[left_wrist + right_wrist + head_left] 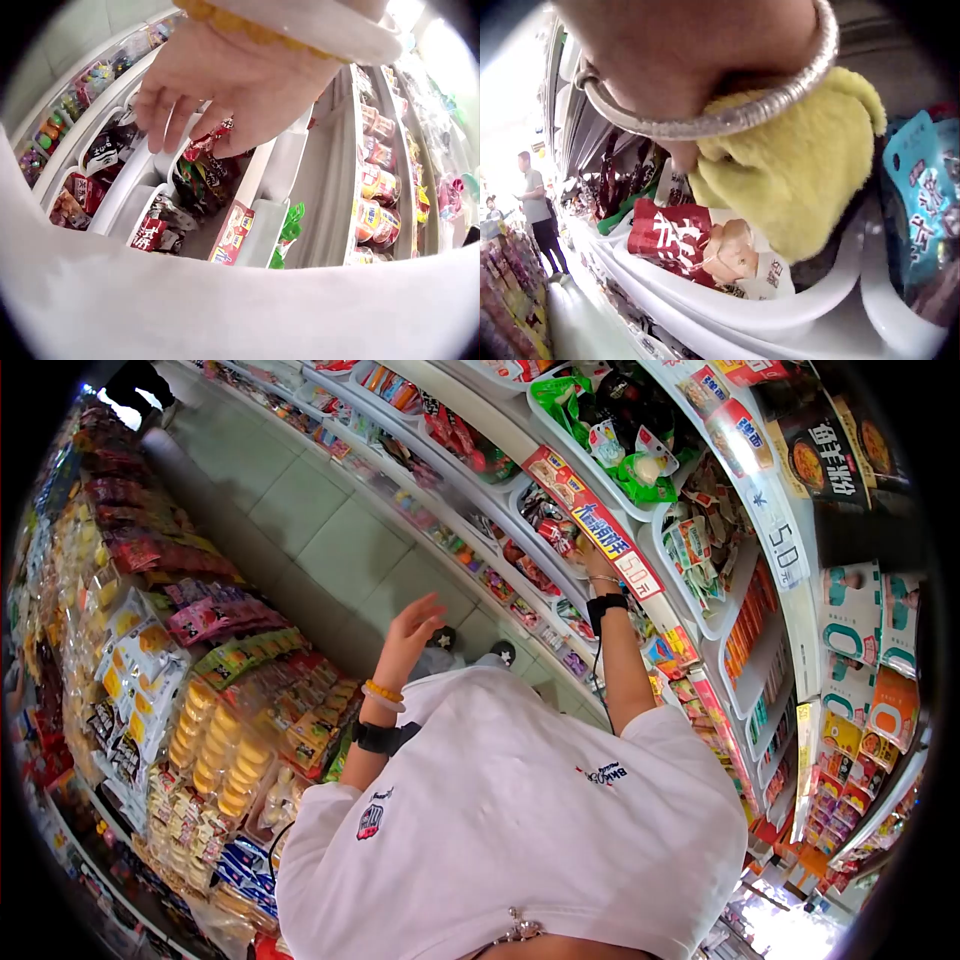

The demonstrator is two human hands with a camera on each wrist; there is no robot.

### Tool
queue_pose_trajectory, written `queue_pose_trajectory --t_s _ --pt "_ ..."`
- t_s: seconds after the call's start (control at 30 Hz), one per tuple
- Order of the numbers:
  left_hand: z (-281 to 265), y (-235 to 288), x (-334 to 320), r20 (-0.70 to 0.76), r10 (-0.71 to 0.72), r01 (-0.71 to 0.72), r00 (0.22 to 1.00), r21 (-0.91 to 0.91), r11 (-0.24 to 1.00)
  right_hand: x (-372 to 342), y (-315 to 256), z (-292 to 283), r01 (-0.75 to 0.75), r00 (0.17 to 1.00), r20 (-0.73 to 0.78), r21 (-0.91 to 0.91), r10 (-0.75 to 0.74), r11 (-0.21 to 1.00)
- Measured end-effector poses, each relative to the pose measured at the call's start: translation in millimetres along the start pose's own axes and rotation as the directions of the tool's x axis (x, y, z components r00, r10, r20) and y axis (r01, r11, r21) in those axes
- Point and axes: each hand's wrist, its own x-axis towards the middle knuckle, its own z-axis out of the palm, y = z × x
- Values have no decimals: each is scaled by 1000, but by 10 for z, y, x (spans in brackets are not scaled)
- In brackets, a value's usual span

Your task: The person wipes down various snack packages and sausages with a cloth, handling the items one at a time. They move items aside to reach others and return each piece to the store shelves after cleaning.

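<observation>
Currently, left hand (406, 638) hangs over the aisle floor (330, 545), fingers loosely extended, holding nothing; right hand (590, 558), fingers mostly hidden, grips a bunched yellow cloth (795, 165) over a white bin (780, 313), blue packet (928, 202) adjacent.

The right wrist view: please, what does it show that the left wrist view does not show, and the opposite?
Only the right wrist view shows the yellow cloth by the right hand, the silver bangle, a blue packet and a standing person.

Only the left wrist view shows the left hand, the yellow bead bracelet and the cup-shaped packages.

Both show white bins holding packets, some partly red.
</observation>
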Motion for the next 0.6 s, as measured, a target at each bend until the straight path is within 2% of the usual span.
queue_pose_trajectory --t_s 0.2,0.6 --pt "-65 -22 -40 -15 -21 21 1000 12 1000 46 185 62 -32 995 -94 -7 31 999" --pt "-112 30 -22 3 49 -49 999 77 996 -8 345 151 -49 984 -174 -14 46 999"
